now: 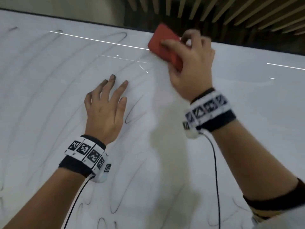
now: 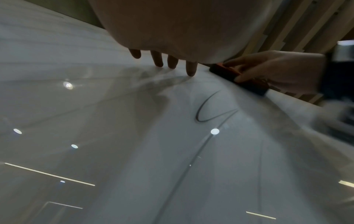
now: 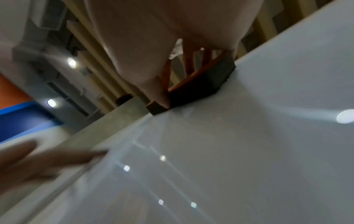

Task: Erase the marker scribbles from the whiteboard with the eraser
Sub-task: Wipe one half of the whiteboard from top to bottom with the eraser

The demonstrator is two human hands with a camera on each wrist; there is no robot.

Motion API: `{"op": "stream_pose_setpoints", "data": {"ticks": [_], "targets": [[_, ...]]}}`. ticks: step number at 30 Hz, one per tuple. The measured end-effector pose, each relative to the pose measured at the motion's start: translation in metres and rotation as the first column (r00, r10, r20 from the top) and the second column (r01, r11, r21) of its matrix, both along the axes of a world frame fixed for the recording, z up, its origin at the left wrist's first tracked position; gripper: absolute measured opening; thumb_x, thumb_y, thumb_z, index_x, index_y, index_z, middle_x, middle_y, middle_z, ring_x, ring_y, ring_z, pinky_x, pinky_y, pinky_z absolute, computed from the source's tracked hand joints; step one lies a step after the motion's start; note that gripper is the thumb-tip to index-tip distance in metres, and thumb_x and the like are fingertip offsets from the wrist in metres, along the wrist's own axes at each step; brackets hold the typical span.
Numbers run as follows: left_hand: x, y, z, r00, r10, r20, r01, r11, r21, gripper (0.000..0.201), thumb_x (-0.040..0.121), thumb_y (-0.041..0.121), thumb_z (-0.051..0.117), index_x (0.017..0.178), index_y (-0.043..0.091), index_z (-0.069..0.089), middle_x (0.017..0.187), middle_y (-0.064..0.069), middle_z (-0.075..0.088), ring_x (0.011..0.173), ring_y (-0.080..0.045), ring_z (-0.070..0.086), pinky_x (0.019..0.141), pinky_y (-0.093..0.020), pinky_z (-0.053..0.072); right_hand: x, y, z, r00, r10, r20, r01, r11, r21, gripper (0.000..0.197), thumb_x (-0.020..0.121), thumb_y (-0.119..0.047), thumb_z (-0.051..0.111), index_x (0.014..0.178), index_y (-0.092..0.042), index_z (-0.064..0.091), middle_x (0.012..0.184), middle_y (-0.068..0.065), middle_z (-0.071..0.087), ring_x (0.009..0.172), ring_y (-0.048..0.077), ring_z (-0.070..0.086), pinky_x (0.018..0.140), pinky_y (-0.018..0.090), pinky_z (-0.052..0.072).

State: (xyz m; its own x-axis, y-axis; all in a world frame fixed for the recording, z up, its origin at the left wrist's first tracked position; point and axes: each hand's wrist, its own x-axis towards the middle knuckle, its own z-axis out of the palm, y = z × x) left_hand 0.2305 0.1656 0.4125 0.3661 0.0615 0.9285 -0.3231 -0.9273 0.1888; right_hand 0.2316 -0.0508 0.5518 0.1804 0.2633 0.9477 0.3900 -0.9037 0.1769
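A white whiteboard (image 1: 49,113) fills the head view, covered with faint grey looping marker scribbles (image 1: 130,113) on its left and lower parts. My right hand (image 1: 189,63) grips a red eraser (image 1: 163,43) and presses its dark felt side against the board near the top edge. In the right wrist view the eraser (image 3: 201,86) sits flat on the board with my thumb along its side. My left hand (image 1: 105,103) rests flat on the board with fingers spread, fingertips (image 2: 191,69) touching the surface. A dark scribble loop (image 2: 203,110) lies near them.
The board's dark top edge (image 1: 99,23) runs just above the eraser, with wooden slats (image 1: 231,12) beyond it. The board's right part (image 1: 264,113) shows no marks. Cables (image 1: 214,162) hang from both wrist bands.
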Motion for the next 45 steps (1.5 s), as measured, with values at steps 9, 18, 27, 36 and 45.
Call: {"op": "stream_pose_setpoints", "data": {"ticks": [9, 18, 27, 36, 45], "targets": [[0.007, 0.019, 0.0, 0.99, 0.143, 0.018, -0.143, 0.966, 0.216, 0.05, 0.106, 0.033, 0.041, 0.155, 0.03, 0.034, 0.163, -0.006, 0.029, 0.142, -0.03, 0.037, 0.109, -0.051, 0.032, -0.012, -0.02, -0.123, 0.985, 0.018, -0.171, -0.083, 0.921, -0.382, 0.045, 0.079, -0.019, 0.069, 0.12, -0.036, 0.069, 0.124, 0.008, 0.061, 0.106, 0.036, 0.053, 0.089, 0.045, 0.039], [0.005, 0.015, 0.001, 0.991, 0.132, 0.012, -0.132, 0.975, 0.18, 0.054, 0.101, 0.019, 0.045, 0.154, 0.031, 0.036, 0.163, -0.008, 0.031, 0.143, -0.032, 0.037, 0.109, -0.052, 0.033, 0.001, -0.007, -0.081, 0.996, 0.078, -0.043, -0.084, 0.986, -0.145, 0.04, 0.085, -0.029, 0.066, 0.125, -0.034, 0.068, 0.127, 0.011, 0.059, 0.106, 0.037, 0.054, 0.089, 0.042, 0.041], [0.0, 0.015, 0.003, 0.991, 0.132, -0.004, -0.129, 0.974, 0.184, 0.054, 0.101, 0.016, 0.045, 0.153, 0.03, 0.038, 0.162, -0.008, 0.031, 0.14, -0.034, 0.038, 0.11, -0.054, 0.032, -0.01, -0.026, -0.147, 0.987, 0.083, -0.14, -0.114, 0.966, -0.231, 0.039, 0.084, -0.028, 0.069, 0.123, -0.036, 0.07, 0.124, 0.009, 0.06, 0.105, 0.034, 0.053, 0.089, 0.043, 0.037], [0.002, 0.015, 0.0, 0.987, 0.156, 0.029, -0.159, 0.97, 0.186, 0.058, 0.098, 0.014, 0.047, 0.153, 0.03, 0.037, 0.161, -0.009, 0.032, 0.138, -0.035, 0.039, 0.107, -0.053, 0.032, -0.013, -0.024, -0.232, 0.941, 0.096, -0.323, -0.26, 0.817, -0.515, 0.04, 0.083, -0.019, 0.066, 0.12, -0.033, 0.069, 0.128, 0.007, 0.061, 0.106, 0.033, 0.056, 0.093, 0.043, 0.04], [-0.001, 0.01, 0.001, 0.994, 0.108, 0.021, -0.109, 0.987, 0.121, 0.073, 0.085, 0.004, 0.05, 0.152, 0.03, 0.04, 0.16, -0.009, 0.033, 0.137, -0.035, 0.039, 0.108, -0.052, 0.031, -0.011, -0.029, -0.181, 0.982, 0.124, -0.146, -0.125, 0.992, 0.003, 0.038, 0.086, -0.028, 0.071, 0.124, -0.035, 0.07, 0.127, 0.007, 0.059, 0.11, 0.031, 0.051, 0.091, 0.041, 0.037]]}}
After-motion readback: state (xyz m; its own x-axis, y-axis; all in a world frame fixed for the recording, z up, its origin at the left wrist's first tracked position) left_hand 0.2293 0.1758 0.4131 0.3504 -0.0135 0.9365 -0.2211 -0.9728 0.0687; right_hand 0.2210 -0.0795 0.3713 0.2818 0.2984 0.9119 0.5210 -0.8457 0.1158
